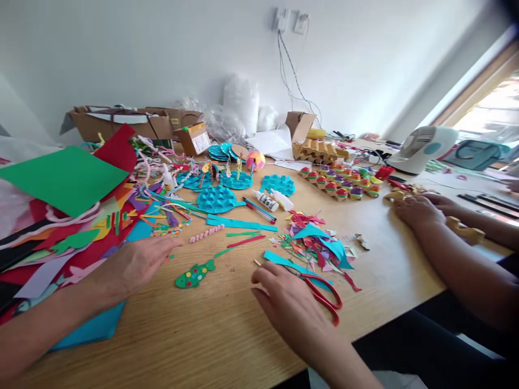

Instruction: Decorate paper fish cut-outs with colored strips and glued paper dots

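Note:
My left hand (135, 265) reaches over the coloured paper at the left, fingers stretched out low over the table beside a scatter of small paper dots (168, 228). My right hand (284, 294) is closed around a thin pale stick (257, 262); only its tip shows. Red-handled scissors (330, 302) lie just behind that hand, partly hidden by it, near a blue paper strip (284, 261). Between my hands lies a green paper fish (194, 275) with coloured dots, flat on the table. Beyond it is a pink twisted piece (206, 233).
Paper scraps (312, 237) are heaped at centre right. Glue bottles (265, 200), pens (261, 212) and blue painted egg-tray pieces (219, 200) stand farther back. A painted egg carton (340, 182) is near a co-worker's hands (421, 210). Green paper (65, 178) lies on the left pile.

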{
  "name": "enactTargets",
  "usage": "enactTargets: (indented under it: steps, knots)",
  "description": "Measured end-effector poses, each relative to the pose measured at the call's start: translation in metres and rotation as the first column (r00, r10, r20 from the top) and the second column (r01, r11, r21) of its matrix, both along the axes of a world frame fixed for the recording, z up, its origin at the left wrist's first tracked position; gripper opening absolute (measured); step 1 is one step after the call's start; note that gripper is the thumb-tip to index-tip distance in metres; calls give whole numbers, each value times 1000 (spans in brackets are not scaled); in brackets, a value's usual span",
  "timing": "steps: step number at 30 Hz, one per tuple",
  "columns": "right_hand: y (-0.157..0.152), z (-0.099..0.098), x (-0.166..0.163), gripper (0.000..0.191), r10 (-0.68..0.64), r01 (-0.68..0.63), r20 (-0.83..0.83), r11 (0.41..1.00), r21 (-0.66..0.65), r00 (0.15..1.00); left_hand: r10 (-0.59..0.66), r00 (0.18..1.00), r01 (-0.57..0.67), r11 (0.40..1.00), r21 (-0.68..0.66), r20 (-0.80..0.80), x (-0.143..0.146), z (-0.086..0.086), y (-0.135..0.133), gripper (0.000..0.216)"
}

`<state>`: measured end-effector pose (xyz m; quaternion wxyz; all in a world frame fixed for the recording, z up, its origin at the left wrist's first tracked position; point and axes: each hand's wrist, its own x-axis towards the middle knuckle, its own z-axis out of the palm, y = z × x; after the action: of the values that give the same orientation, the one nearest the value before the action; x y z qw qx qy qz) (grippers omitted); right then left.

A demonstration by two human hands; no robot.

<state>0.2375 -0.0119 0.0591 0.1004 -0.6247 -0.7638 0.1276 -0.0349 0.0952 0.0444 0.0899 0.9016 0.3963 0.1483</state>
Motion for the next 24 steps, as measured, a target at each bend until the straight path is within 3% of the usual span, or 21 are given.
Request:
enactTargets:
  steps: [4, 8, 18, 24]
  knots:
    - [-16, -9, 52, 14, -224, 228, 115, 973, -23, 968, -152, 988, 151, 988, -29, -39, 25, 5, -7, 31]
    - [-29, -13, 82, 18, -299, 314, 208, 949, -40, 931, -255, 965, 250, 965, -76, -65, 47, 13, -12, 29]
    - [-37, -6, 86, 17, -335, 353, 217, 934, -49, 917, -275, 961, 270, 956, -115, -34, 67, 11, -12, 26]
    - [-22, -5, 106, 22, -452, 476, 290, 879, -15, 843, -325, 946, 322, 941, -101, -14, 69, 6, -16, 27]
